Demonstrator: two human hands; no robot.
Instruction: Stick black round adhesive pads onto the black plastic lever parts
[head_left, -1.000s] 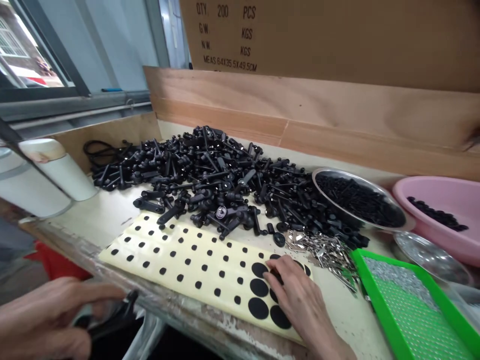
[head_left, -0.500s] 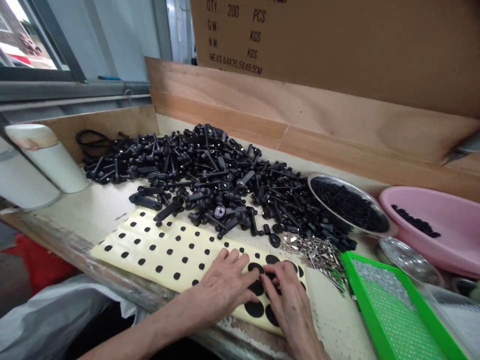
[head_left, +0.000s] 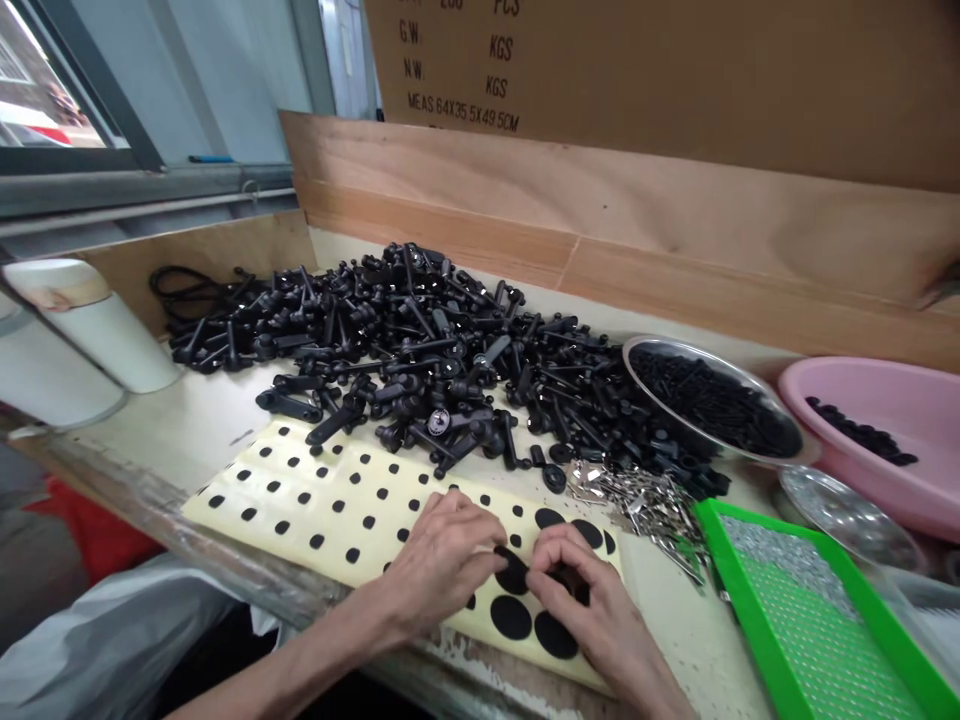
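Note:
A pale yellow sheet (head_left: 341, 530) dotted with small black spots lies along the front of the table, with large black discs at its right end. Between my two hands is a black disc (head_left: 512, 572), tilted off the sheet. My left hand (head_left: 450, 555) has thumb and forefinger closed at the disc's left edge. My right hand (head_left: 585, 600) is curled at its right edge, fingertips pinched together; the fingers partly hide what is under them. Other large discs, such as the black circle (head_left: 511, 617), lie flat just below.
Behind the sheet spreads a heap of black parts (head_left: 420, 330). Metal pieces (head_left: 645, 505) lie right of it, near a steel bowl (head_left: 712, 400), a pink basin (head_left: 922, 430) and a green tray (head_left: 817, 630). White bottles (head_left: 112, 330) stand left.
My left fingers have drawn together from a spread pose at the discs. A disc between my hands now looks raised. My right hand has shifted slightly right, and the view has moved a little.

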